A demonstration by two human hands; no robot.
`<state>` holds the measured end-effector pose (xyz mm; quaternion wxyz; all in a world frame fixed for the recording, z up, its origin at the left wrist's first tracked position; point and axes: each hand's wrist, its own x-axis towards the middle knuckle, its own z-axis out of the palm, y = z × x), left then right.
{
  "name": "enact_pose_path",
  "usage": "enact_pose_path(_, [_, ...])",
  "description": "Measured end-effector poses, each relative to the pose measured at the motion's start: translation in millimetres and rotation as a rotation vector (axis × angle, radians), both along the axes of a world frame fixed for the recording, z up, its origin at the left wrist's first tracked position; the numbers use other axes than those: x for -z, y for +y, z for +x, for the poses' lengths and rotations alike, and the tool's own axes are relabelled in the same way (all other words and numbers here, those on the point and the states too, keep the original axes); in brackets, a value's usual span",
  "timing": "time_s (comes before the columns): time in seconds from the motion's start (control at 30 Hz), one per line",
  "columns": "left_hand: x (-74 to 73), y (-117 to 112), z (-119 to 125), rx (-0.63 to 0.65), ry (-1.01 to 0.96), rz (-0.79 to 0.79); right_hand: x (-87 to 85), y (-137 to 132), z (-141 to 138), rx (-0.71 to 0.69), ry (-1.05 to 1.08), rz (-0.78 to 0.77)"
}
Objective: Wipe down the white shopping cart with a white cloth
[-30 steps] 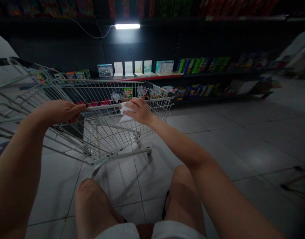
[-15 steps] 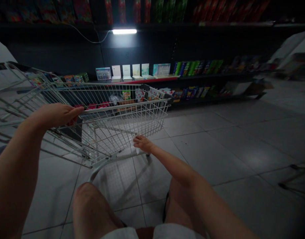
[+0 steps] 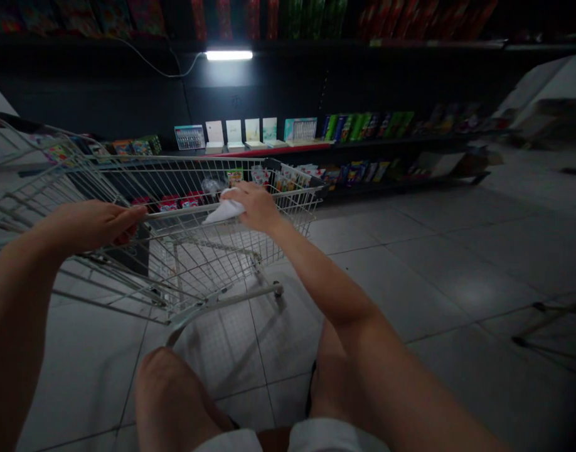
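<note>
A white wire shopping cart [image 3: 194, 251] stands tilted on the tiled floor in front of me. My left hand [image 3: 93, 223] is closed round the cart's top rim on its left side. My right hand [image 3: 253, 204] presses a white cloth [image 3: 221, 212] against the top rim near the right corner, fingers closed on the cloth. My bare knees show at the bottom of the view.
A dark shelf unit [image 3: 316, 147] with cards, boxes and colourful packets runs along the back, lit by a tube lamp [image 3: 228, 55]. Grey floor tiles [image 3: 433, 263] stretch to the right. A thin metal frame [image 3: 551, 326] stands at the right edge.
My right hand with the cloth went down to the cart's lower frame near the wheel, then came back up to the top rim. My left hand kept its grip.
</note>
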<state>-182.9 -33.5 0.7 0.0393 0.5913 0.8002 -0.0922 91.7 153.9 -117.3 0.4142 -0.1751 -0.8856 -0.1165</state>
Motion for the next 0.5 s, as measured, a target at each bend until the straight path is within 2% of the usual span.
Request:
enact_pose_path(0.13, [2.5,-4.1,-3.0,0.028,0.017,-0.009,23.3,57.8,90.7,0.17,0.134,-0.097])
enact_pose_path(0.2, [3.1,-6.1,-0.3,0.034,0.016,-0.022,26.7,60.2,99.4,0.217,0.217,-0.125])
enact_pose_path(0.27, [3.8,-8.2,1.9,0.032,-0.043,-0.011,23.1,35.5,70.9,0.209,0.271,-0.113])
enact_pose_path(0.33, [5.0,-10.8,1.1,0.033,-0.16,0.084,12.6,-13.2,16.5,0.167,0.262,-0.074])
enact_pose_path(0.43, [6.1,-16.3,-3.8,0.109,-0.364,0.415,-13.0,-106.1,-71.9,0.168,0.167,-0.047])
enact_pose_path(0.5, [5.0,-21.4,-5.4,0.137,-0.513,0.585,-30.6,-160.4,-115.5,0.169,0.098,-0.027])
